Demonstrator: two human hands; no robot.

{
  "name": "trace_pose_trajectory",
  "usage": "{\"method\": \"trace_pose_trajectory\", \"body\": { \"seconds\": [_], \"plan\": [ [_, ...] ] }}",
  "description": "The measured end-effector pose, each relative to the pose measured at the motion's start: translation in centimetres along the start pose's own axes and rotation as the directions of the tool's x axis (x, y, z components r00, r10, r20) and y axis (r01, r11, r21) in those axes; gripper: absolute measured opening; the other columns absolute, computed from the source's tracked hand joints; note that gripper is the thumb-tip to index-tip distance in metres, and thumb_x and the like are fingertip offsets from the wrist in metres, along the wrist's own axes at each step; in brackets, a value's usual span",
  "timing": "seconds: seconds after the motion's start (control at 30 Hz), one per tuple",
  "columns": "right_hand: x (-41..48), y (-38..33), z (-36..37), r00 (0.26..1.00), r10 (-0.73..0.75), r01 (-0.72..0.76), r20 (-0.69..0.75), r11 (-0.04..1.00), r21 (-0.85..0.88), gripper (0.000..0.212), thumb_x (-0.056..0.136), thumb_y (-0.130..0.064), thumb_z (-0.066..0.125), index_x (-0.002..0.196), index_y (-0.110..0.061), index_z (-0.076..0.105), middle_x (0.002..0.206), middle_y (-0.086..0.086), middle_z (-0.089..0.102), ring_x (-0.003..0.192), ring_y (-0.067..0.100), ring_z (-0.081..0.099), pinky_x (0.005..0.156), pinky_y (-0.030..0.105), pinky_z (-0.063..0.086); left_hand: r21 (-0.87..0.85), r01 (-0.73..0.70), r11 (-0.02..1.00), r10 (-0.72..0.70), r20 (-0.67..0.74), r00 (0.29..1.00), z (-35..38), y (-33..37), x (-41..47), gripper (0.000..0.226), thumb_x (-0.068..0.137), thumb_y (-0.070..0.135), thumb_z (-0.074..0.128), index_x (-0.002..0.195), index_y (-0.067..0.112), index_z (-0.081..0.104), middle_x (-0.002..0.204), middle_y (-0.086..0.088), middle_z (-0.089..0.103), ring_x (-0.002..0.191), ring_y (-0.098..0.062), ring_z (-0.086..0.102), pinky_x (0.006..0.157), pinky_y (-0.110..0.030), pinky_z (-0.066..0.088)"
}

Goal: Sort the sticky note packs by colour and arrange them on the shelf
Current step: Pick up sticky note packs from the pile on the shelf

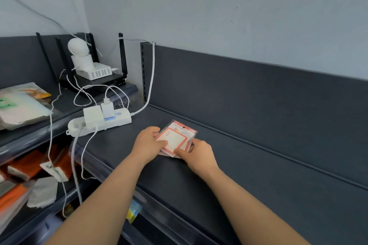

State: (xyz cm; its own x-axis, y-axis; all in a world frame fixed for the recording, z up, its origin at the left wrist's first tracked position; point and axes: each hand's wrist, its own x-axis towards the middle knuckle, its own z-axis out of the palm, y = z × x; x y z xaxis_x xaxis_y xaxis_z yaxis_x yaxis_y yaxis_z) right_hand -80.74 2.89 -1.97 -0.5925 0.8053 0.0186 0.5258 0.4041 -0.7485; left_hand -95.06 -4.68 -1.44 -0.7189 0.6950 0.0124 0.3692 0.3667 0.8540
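Left hand point(148, 142) and right hand point(196, 155) clasp a stack of red-bordered sticky note packs point(175, 137) on the dark shelf point(258, 165). Sorting looks barely begun to me, as no other colour is arranged here yet.

Pale grey wall point(219, 6), dark grey shelf point(258, 195) with raised back panel point(258, 93), soft light

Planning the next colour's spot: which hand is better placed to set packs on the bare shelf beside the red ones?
Probably the right hand: it grips the red packs at their right edge, next to the open shelf. The left hand grips the side crowded by the power strip.
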Motion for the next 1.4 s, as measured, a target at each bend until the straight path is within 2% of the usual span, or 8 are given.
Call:
{"method": "trace_pose_trajectory", "body": {
  "seconds": [0.1,0.17,0.33,0.47,0.53,0.67,0.9,1.4],
  "plan": [
    [0.5,-0.2,1.2,0.999,-0.004,-0.002,-0.032,0.982,-0.187,0.029,0.080,-0.048,0.063,0.075,-0.020,0.058,0.078,0.001,0.064,0.078,0.023,0.062,0.075,0.035,0.047,0.116,-0.060,0.991,0.056,0.033,0.998,-0.7,-1.0,1.0,0.038,0.084,0.015,0.070,0.120,0.010,0.061,0.116,0.001,0.064,0.104,-0.020,0.060,0.095,-0.036,0.048],
    [0.6,-0.2,1.5,0.998,-0.001,-0.009,-0.055,0.981,-0.192,0.034,0.080,-0.051,0.062,0.064,-0.025,0.050,0.064,-0.005,0.053,0.066,0.020,0.052,0.067,0.031,0.040,0.176,-0.098,0.979,0.090,0.057,0.994,-0.9,-1.5,1.3,0.037,0.085,0.021,0.069,0.121,0.013,0.062,0.119,-0.003,0.063,0.108,-0.022,0.058,0.095,-0.035,0.046],
    [-0.1,-0.8,1.2,0.998,-0.004,-0.009,-0.068,0.983,-0.183,0.032,0.084,-0.051,0.062,0.070,-0.023,0.055,0.058,-0.009,0.043,0.053,0.010,0.039,0.051,0.022,0.027,0.340,-0.203,0.918,0.176,0.109,0.978,-1.1,-1.4,1.3,0.030,0.093,0.026,0.059,0.121,0.016,0.061,0.124,-0.004,0.057,0.117,-0.029,0.048,0.097,-0.038,0.042],
    [-1.8,-1.7,-0.2,0.996,-0.019,-0.001,-0.091,0.977,-0.211,0.019,0.090,-0.040,0.059,0.077,-0.028,0.053,0.077,-0.008,0.055,0.067,0.009,0.051,0.058,0.023,0.040,0.507,-0.339,0.792,0.341,0.092,0.935,-1.2,-0.3,0.3,0.029,0.096,0.028,0.048,0.121,0.018,0.058,0.125,-0.003,0.056,0.110,-0.027,0.050,0.089,-0.037,0.042],
    [-3.1,-1.5,-1.3,0.989,-0.047,-0.002,-0.143,0.946,-0.323,0.022,0.092,-0.039,0.055,0.098,-0.019,0.062,0.099,0.000,0.059,0.087,0.017,0.058,0.074,0.030,0.049,0.473,-0.448,0.759,0.456,0.105,0.884,-0.7,0.8,-0.8,0.030,0.096,0.026,0.048,0.123,0.019,0.060,0.125,-0.001,0.058,0.108,-0.026,0.052,0.088,-0.036,0.040],
    [-6.4,-0.6,-4.0,0.969,-0.071,-0.038,-0.238,0.905,-0.423,0.042,0.096,-0.037,0.051,0.134,-0.018,0.053,0.134,-0.003,0.053,0.119,0.019,0.053,0.096,0.029,0.044,0.308,-0.638,0.706,0.627,0.147,0.765,1.3,2.9,-3.5,0.025,0.093,0.022,0.055,0.113,0.016,0.069,0.112,0.000,0.068,0.103,-0.025,0.060,0.086,-0.036,0.044],
    [-13.5,2.6,-8.5,0.935,-0.004,-0.197,-0.353,0.824,-0.532,0.045,0.098,-0.040,0.046,0.140,-0.023,0.046,0.141,-0.009,0.048,0.125,0.014,0.049,0.099,0.024,0.041,0.221,-0.767,0.602,0.732,0.231,0.641,6.0,6.0,-9.4,0.031,0.095,0.029,0.055,0.123,0.020,0.065,0.118,0.004,0.067,0.105,-0.022,0.060,0.087,-0.033,0.044],
    [-33.6,13.3,-21.6,0.808,0.156,-0.472,-0.568,0.749,-0.465,0.043,0.097,-0.037,0.048,0.137,-0.020,0.050,0.136,-0.005,0.054,0.121,0.018,0.053,0.099,0.026,0.039,0.034,-0.875,0.483,0.790,0.415,0.452,20.1,14.8,-28.6,0.033,0.097,0.034,0.050,0.126,0.026,0.063,0.121,0.011,0.065,0.106,-0.018,0.058,0.090,-0.031,0.041]
  ]
}}
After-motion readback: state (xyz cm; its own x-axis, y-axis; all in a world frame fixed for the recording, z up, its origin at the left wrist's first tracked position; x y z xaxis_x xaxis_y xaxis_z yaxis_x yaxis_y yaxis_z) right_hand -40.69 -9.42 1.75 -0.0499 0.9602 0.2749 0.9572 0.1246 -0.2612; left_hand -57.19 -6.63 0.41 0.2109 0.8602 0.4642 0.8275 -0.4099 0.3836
